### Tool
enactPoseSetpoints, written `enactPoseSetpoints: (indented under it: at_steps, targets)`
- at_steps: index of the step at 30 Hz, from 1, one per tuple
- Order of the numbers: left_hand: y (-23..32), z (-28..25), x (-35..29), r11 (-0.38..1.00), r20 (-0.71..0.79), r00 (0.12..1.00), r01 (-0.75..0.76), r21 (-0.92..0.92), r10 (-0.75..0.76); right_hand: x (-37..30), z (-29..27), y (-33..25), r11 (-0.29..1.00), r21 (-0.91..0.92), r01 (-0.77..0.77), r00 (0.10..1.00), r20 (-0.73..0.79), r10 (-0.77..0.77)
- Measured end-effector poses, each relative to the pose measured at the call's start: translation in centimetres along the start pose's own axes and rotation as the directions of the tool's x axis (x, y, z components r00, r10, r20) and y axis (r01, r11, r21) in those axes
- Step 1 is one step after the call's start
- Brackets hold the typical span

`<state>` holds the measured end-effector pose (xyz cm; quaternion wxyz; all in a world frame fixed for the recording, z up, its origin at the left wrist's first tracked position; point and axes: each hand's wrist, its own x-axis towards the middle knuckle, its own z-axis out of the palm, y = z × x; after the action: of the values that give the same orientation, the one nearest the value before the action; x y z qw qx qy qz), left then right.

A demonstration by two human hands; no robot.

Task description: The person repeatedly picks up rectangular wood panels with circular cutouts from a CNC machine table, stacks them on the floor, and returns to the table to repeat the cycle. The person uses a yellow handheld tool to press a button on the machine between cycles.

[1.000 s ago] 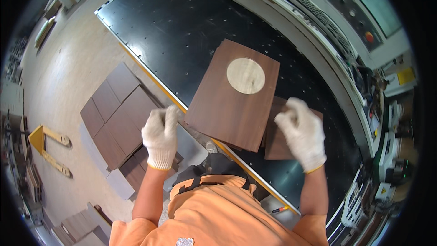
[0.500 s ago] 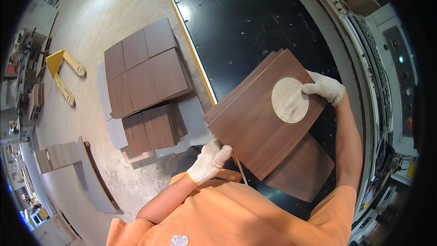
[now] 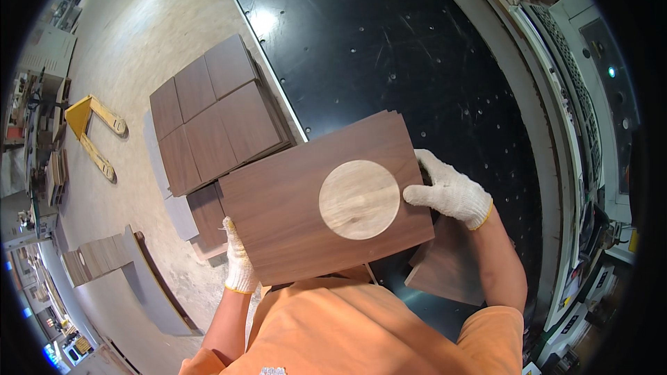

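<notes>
A stack of several dark brown wooden boards (image 3: 285, 215) is held up in front of my body, above the near part of the black table. Its top board bears a pale wood-grained circle (image 3: 359, 200) toward the right side. My left hand (image 3: 240, 258), in a white knitted glove, grips the left edge, the fingers hidden behind the boards. At the right edge my gloved right hand (image 3: 450, 191) holds the stack, its thumb on the front beside the circle. Another brown board (image 3: 451, 267) lies on the black table, partly covered by the held stack and my right arm.
The black table (image 3: 389, 42) runs away ahead, dotted with small holes. Stacks of brown boards (image 3: 208, 101) stand at the left. Farther left are a yellow pallet jack (image 3: 90, 132), a grey panel (image 3: 153, 278) and more boards (image 3: 94, 260). A machine panel (image 3: 611, 90) borders the right.
The stack has come nearer my body and turned flatter, its left end now overlapping the floor stacks in view. My left hand has moved left along with its edge; my right hand has come lower.
</notes>
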<state>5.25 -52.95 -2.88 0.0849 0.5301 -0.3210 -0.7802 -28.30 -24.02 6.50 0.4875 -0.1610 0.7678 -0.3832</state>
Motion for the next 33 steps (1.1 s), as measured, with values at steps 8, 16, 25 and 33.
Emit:
enactPoseSetpoints:
  at_steps: [8, 16, 25, 33]
  targets:
    - [1.0, 0.1, 2.7, 0.994, -0.039, 0.995, 0.086, -0.061, -0.089, 2.4, 1.1, -0.1, 0.989, 0.148, 0.013, 1.000, -0.022, -0.010]
    - [4.8, -0.7, 9.0, 0.999, -0.076, 0.997, 0.035, -0.002, -0.035, 1.9, 1.7, -2.0, 0.980, 0.178, 0.088, 0.996, -0.005, -0.089]
    - [9.5, 7.4, 20.5, 0.795, 0.447, 0.666, -0.565, -0.222, 0.598, 1.8, -3.7, 0.8, 0.924, -0.265, 0.277, 0.882, -0.312, -0.354]
    - [5.7, 10.1, 18.3, 0.690, 0.405, 0.587, -0.703, -0.174, 0.701, 5.3, -6.1, 10.0, 0.491, -0.680, 0.545, 0.625, -0.061, -0.778]
